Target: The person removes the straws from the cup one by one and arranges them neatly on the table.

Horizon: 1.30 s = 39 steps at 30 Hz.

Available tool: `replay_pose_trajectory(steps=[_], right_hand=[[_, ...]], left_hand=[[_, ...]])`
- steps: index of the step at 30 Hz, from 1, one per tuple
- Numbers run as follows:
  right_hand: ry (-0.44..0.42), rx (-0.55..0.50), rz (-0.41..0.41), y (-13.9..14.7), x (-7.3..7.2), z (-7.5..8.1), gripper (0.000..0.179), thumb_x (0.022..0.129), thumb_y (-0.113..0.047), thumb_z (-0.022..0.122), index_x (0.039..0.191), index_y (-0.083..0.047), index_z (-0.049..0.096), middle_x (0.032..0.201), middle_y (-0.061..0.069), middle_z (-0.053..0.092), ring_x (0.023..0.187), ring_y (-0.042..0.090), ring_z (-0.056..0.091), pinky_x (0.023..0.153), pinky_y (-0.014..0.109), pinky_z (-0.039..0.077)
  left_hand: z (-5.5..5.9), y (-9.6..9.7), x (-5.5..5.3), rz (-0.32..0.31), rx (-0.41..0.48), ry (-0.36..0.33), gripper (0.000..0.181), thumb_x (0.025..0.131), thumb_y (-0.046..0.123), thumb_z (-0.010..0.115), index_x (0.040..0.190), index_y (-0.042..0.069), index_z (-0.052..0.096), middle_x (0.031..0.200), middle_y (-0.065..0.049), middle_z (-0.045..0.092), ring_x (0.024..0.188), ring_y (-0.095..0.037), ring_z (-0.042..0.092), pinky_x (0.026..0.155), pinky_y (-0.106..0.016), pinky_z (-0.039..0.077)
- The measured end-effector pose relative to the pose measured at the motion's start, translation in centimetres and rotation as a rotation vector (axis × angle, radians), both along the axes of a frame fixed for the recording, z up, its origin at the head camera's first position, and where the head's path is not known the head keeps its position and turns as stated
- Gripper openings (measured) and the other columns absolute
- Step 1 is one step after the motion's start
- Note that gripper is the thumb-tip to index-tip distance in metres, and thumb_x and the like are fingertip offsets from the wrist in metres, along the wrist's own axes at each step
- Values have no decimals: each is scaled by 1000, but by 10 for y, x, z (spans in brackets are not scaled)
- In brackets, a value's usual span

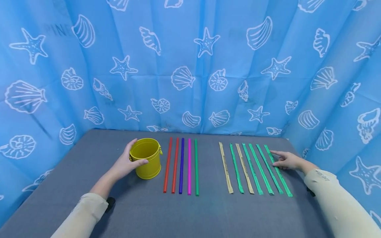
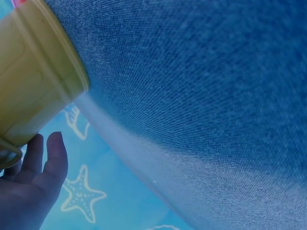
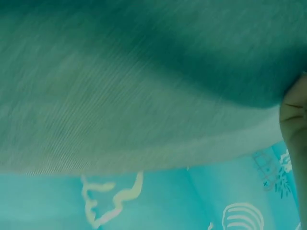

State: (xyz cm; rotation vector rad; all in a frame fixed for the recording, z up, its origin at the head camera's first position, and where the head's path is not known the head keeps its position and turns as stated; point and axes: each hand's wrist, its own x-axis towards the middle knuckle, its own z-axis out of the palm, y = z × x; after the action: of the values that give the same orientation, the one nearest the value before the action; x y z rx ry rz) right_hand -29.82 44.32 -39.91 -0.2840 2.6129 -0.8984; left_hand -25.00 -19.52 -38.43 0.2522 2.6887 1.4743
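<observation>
A yellow metal bucket [image 1: 148, 167] with small side handles is upright at centre left. My left hand [image 1: 126, 163] grips its left side, thumb across the front and fingers at the rim. In the left wrist view, fingers [image 2: 53, 163] curve beside the bucket [image 2: 38, 62]. At the far right, my right hand [image 1: 288, 161] touches the outermost slim green paper-wrapped stick [image 1: 279, 175], index finger and thumb spread apart on it. The right wrist view shows just part of that hand [image 3: 295, 112]; its fingertips are hidden there.
Beside the bucket lie two red straws [image 1: 168, 165], a blue straw [image 1: 181, 165], a pink straw [image 1: 189, 167] and a green straw [image 1: 196, 168]. Further right are two beige wrapped sticks [image 1: 226, 168] among several green ones [image 1: 253, 168]. A blue shell-patterned curtain [image 1: 205, 99] borders the grey table [image 1: 178, 215].
</observation>
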Motion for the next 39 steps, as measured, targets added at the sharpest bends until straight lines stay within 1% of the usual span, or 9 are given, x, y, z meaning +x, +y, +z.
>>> replay_pose_trajectory(steps=[5, 7, 11, 15, 21, 26, 30, 35, 39], right_hand=[[-108, -54, 23, 4, 6, 6, 79, 95, -15, 64, 148, 13, 14, 67, 3, 46, 55, 13, 37, 51, 31, 35], [-129, -56, 19, 4, 7, 5, 80, 94, -15, 65, 149, 12, 13, 69, 3, 47, 56, 13, 38, 51, 30, 35], [-118, 0, 12, 1, 4, 2, 83, 91, -17, 69, 148, 12, 16, 72, 4, 49, 57, 14, 41, 53, 29, 37], [-134, 34, 4, -2, 0, 0, 84, 90, -18, 70, 148, 11, 17, 72, 4, 48, 58, 15, 41, 56, 30, 37], [-168, 30, -39, -3, -3, 0, 86, 89, -20, 71, 149, 8, 16, 71, 4, 47, 57, 15, 39, 54, 29, 34], [-167, 17, -42, -4, -4, -2, 87, 89, -21, 71, 149, 10, 16, 67, 2, 45, 54, 14, 36, 51, 28, 32], [-157, 13, -59, -4, -1, -4, 85, 90, -21, 71, 148, 10, 17, 66, 2, 45, 55, 14, 38, 52, 28, 33], [-141, 1, -93, -2, 5, -4, 80, 95, -23, 63, 148, 13, 13, 71, 4, 48, 60, 17, 41, 55, 32, 36], [-122, 31, -90, -4, 10, 2, 78, 98, -23, 58, 147, 16, 11, 72, 7, 49, 59, 17, 41, 54, 33, 37]], left_hand=[[1, -2, 0, -2, 6, 19, 101, 89, 37, 71, 155, 7, 1, 154, -28, 16, 136, -45, 26, 108, -64, 25], [1, -3, -1, -6, 4, 21, 101, 89, 37, 71, 155, 7, 1, 153, -28, 17, 136, -45, 27, 108, -64, 25], [2, -5, -1, -7, 5, 21, 100, 89, 36, 71, 155, 7, 1, 153, -29, 17, 136, -46, 26, 108, -64, 24], [0, -7, 0, -4, -3, 23, 99, 89, 36, 70, 155, 7, 1, 154, -29, 15, 136, -46, 25, 107, -65, 24], [0, -9, -3, -5, -6, 9, 101, 89, 37, 70, 155, 7, 0, 154, -29, 14, 137, -46, 24, 108, -65, 23], [-2, -10, -5, -3, -14, 5, 101, 89, 38, 70, 155, 7, 0, 155, -29, 13, 137, -46, 24, 108, -65, 23], [-5, -9, -6, -10, -17, 10, 100, 90, 37, 70, 155, 6, 0, 154, -29, 14, 136, -46, 25, 108, -64, 24], [-8, -6, -9, -19, -7, 6, 101, 89, 37, 70, 155, 6, 0, 154, -29, 15, 136, -46, 25, 108, -63, 24], [-10, -4, -13, -13, -10, -8, 107, 88, 39, 71, 155, 7, -7, 157, -29, 8, 139, -47, 19, 109, -65, 19]])
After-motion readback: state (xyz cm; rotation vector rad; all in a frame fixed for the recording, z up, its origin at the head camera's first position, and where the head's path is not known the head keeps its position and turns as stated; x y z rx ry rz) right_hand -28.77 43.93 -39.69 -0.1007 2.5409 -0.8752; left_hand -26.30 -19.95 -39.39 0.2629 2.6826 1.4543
